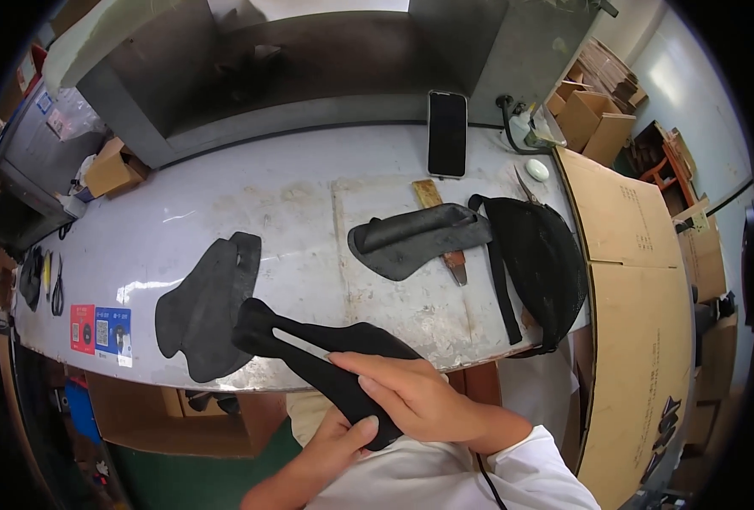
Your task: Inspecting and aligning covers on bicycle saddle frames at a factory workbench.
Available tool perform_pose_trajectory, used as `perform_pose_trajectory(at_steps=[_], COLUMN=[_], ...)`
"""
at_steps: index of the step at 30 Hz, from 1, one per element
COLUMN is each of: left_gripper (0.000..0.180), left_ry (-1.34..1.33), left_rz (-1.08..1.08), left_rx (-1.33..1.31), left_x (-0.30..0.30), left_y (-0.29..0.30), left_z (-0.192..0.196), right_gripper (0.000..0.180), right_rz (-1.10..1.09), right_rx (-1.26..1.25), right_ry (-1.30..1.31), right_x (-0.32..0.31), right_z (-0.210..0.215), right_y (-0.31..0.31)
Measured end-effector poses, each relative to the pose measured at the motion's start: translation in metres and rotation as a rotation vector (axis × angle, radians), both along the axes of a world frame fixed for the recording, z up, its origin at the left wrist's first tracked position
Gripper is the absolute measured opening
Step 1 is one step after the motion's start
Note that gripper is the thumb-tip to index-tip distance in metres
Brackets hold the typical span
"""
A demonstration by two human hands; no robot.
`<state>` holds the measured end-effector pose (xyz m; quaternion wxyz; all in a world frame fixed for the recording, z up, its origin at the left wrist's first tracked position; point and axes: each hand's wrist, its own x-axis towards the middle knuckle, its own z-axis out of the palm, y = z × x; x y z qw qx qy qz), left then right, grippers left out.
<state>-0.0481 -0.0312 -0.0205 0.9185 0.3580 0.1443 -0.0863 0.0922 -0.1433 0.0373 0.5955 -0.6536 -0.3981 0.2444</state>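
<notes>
Black fabric piece (309, 348), long and forked at its far end, lies over the near edge of the grey worktable (292, 195), gripped by both hands. The right hand (419, 395) presses flat on top, fingers nearly straight; the left hand (343, 438) pinches it from beneath with its thumb. Red and blue stickers (101, 330) sit on the table's left front. Brown cardboard boxes (593, 119) stand far right. A black phone (447, 133) leans behind. Bare tabletop lies between the dark fabric stacks (207, 306).
</notes>
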Motion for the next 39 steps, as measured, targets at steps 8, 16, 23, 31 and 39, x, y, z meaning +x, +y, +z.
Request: perform_pose_trajectory(at_steps=[8,16,23,31,39], left_gripper=[0.035,0.037,0.048,0.055,0.044], left_ry=[-0.238,0.048,-0.044,-0.045,0.246], left_rz=[0.037,0.344,-0.012,-0.132,-0.074], left_rx=[0.864,0.703,1.076,0.478,0.400], left_x=[0.013,-0.008,-0.001,0.006,0.007], left_y=[0.023,0.018,0.030,0.055,0.033], left_z=[0.016,0.020,-0.014,0.011,0.036], right_gripper=[0.033,0.060,0.055,0.017,0.032], right_rz=[0.071,-0.322,0.010,0.132,0.337], right_rx=[-0.079,0.134,0.213,0.054,-0.060], right_ry=[0.037,-0.151,0.865,0.660,0.299], right_x=[0.013,0.016,0.006,0.006,0.023], right_z=[-0.010,-0.035,-0.018,-0.038,-0.040], right_y=[0.011,-0.002,-0.002,-0.007,-0.014])
